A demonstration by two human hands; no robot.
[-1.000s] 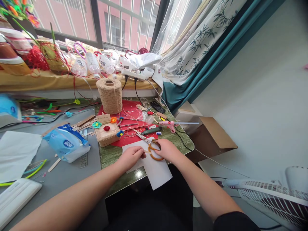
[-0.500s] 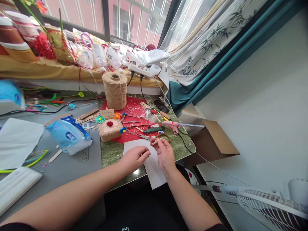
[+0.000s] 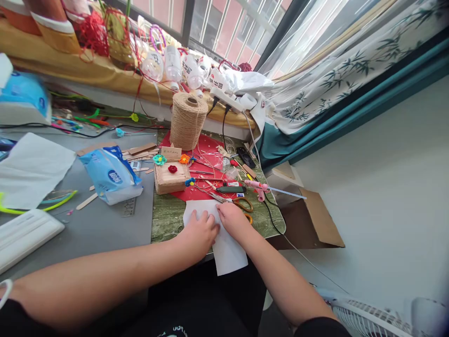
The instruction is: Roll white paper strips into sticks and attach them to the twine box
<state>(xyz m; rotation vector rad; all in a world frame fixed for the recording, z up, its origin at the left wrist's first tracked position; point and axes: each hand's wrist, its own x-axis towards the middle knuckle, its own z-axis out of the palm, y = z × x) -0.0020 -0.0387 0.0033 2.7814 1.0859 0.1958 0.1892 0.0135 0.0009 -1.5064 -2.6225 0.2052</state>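
Note:
Both my hands rest on a white sheet of paper (image 3: pixel 229 255) that hangs over the near edge of the green marbled table (image 3: pixel 167 219). My left hand (image 3: pixel 199 234) lies on the sheet with its fingers laid forward and a little bent. My right hand (image 3: pixel 234 221) touches the left hand's fingertips, its fingers pressed together on the paper; whether they pinch anything is hidden. Orange-handled scissors (image 3: pixel 244 204) lie on the table just beyond my right hand, with no hand on them.
Beyond the paper lie a small woven box (image 3: pixel 171 178) with tiny flowers, a red mat (image 3: pixel 210 157), a twine spool (image 3: pixel 188 120) and a pink glue gun (image 3: pixel 257 187). A blue wipes pack (image 3: pixel 110 174) lies left. A cardboard box (image 3: pixel 310 213) and a fan (image 3: pixel 372 316) stand right.
My right hand has let go of the scissors, which now lie on the table. Both hands have come down onto the paper, fingertips together. The view has shifted left and down.

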